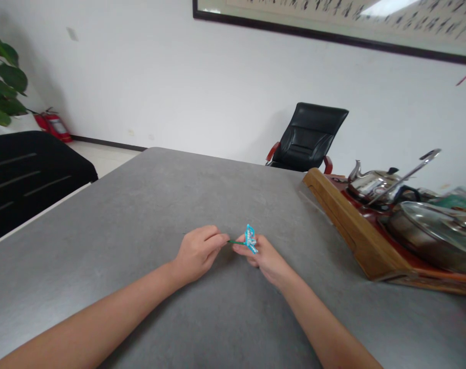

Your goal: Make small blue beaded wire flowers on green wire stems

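A small blue and white looped ornament (pixel 250 239) on a thin green stem (pixel 236 242) is held over the grey table (pixel 171 189). My left hand (pixel 200 252) is closed, its thumb and forefinger pinching the left end of the stem. On the other side, my right hand (pixel 264 258) is also closed, its fingers at the stem just beneath the ornament. The stem lies roughly level between the two hands. Part of my right fingers is hidden behind the ornament.
A wooden tray (pixel 340 225) at the right bears a metal kettle (pixel 375 184), a lidded pan (pixel 436 236) and a long-handled ladle (pixel 404 177). Beyond the table stands a black chair (pixel 310 136). Another black chair (pixel 33 179) is at the left edge, near a plant (pixel 6 77).
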Demonstrator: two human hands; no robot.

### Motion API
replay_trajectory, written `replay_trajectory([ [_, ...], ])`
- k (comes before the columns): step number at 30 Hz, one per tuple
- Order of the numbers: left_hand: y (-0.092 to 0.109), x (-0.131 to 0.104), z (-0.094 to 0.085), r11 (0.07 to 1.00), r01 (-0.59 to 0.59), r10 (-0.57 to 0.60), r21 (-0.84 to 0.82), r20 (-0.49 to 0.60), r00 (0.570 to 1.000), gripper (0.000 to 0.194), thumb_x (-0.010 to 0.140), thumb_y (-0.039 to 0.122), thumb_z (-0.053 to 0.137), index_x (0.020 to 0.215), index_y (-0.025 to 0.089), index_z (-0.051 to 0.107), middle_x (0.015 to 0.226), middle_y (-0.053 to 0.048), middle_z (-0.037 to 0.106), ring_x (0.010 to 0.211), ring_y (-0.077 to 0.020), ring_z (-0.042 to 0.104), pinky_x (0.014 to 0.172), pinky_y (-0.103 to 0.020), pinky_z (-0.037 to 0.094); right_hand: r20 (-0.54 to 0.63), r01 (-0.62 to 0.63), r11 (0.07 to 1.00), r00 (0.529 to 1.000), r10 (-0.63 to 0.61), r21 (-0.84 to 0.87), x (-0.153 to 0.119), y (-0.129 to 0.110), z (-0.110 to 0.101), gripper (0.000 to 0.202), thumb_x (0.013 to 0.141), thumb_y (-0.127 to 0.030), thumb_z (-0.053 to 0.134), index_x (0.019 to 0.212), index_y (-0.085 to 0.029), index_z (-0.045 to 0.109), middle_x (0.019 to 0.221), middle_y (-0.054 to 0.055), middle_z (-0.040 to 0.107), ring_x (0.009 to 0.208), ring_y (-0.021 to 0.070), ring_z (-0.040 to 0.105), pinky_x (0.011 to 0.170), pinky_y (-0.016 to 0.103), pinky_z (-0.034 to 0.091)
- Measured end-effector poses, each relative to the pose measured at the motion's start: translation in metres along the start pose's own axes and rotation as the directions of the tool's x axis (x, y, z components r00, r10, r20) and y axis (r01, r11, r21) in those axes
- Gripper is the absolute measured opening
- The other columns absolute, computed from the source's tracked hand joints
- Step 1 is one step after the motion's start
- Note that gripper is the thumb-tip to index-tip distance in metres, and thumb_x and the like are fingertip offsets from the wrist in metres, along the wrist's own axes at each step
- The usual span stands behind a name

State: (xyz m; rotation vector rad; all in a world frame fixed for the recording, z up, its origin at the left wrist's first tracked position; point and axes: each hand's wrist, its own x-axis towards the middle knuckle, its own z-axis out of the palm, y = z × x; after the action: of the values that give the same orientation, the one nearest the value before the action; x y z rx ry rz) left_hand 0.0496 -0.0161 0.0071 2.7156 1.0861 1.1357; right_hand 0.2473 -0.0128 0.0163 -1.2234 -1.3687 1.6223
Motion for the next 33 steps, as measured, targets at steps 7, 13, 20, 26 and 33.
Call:
replay_trajectory([
  [7, 0.002, 0.002, -0.001, 0.986, -0.151, 0.156, -0.068, 0.084, 0.984, 0.026, 0.095, 0.018, 0.036, 0.098, 0.019, 0.062, 0.081, -0.004, 0.061, 0.071, -0.0154, 0.050, 0.065, -0.029, 0.035, 0.075, -0.095, 0.995, 0.993, 0.092, 0.029, 0.006, 0.000, -0.013, 0.030, 0.062, -0.041, 0.072, 0.066, -0.015, 0.058, 0.052, -0.006, 0.042, 0.043, 0.0053, 0.029, 0.041, 0.021, 0.016],
  [13, 0.001, 0.003, -0.001, 0.971, -0.240, 0.236, -0.001, 0.169, 0.957, 0.026, 0.093, 0.015, 0.036, 0.101, 0.021, 0.061, 0.081, -0.003, 0.062, 0.072, -0.0154, 0.049, 0.064, -0.030, 0.032, 0.089, -0.152, 0.984, 0.986, 0.144, 0.095, 0.007, -0.002, -0.021, 0.029, 0.061, -0.039, 0.074, 0.067, -0.017, 0.057, 0.049, -0.009, 0.038, 0.040, 0.0047, 0.025, 0.040, 0.021, 0.015],
  [20, 0.001, 0.004, 0.001, 0.957, -0.266, 0.237, 0.116, 0.215, 0.947, 0.025, 0.094, 0.017, 0.037, 0.099, 0.022, 0.061, 0.076, -0.001, 0.059, 0.069, -0.0150, 0.046, 0.060, -0.031, 0.028, -0.020, 0.037, 0.998, 0.999, -0.038, -0.058, 0.002, -0.015, -0.017, 0.022, 0.064, -0.037, 0.070, 0.067, -0.016, 0.062, 0.052, -0.006, 0.042, 0.046, 0.0071, 0.029, 0.045, 0.022, 0.020],
  [26, 0.002, 0.006, -0.001, 0.957, -0.248, 0.213, 0.149, 0.219, 0.952, 0.026, 0.095, 0.018, 0.035, 0.095, 0.021, 0.061, 0.074, -0.001, 0.057, 0.068, -0.0154, 0.045, 0.058, -0.031, 0.027, -0.047, 0.211, 0.890, 0.967, -0.250, -0.404, -0.004, -0.029, -0.014, 0.017, 0.072, -0.033, 0.064, 0.066, -0.017, 0.065, 0.048, -0.007, 0.032, 0.047, 0.0090, 0.028, 0.047, 0.024, 0.020],
  [33, 0.000, 0.006, -0.001, 0.966, -0.143, 0.114, 0.214, 0.142, 0.983, 0.025, 0.092, 0.015, 0.038, 0.098, 0.020, 0.062, 0.072, -0.002, 0.056, 0.067, -0.0168, 0.046, 0.058, -0.030, 0.030, 0.042, 0.349, 0.553, 0.870, -0.492, -0.757, -0.025, -0.046, 0.001, 0.015, 0.083, -0.025, 0.057, 0.074, -0.020, 0.068, 0.064, -0.001, 0.053, 0.058, 0.0119, 0.045, 0.056, 0.025, 0.030],
])
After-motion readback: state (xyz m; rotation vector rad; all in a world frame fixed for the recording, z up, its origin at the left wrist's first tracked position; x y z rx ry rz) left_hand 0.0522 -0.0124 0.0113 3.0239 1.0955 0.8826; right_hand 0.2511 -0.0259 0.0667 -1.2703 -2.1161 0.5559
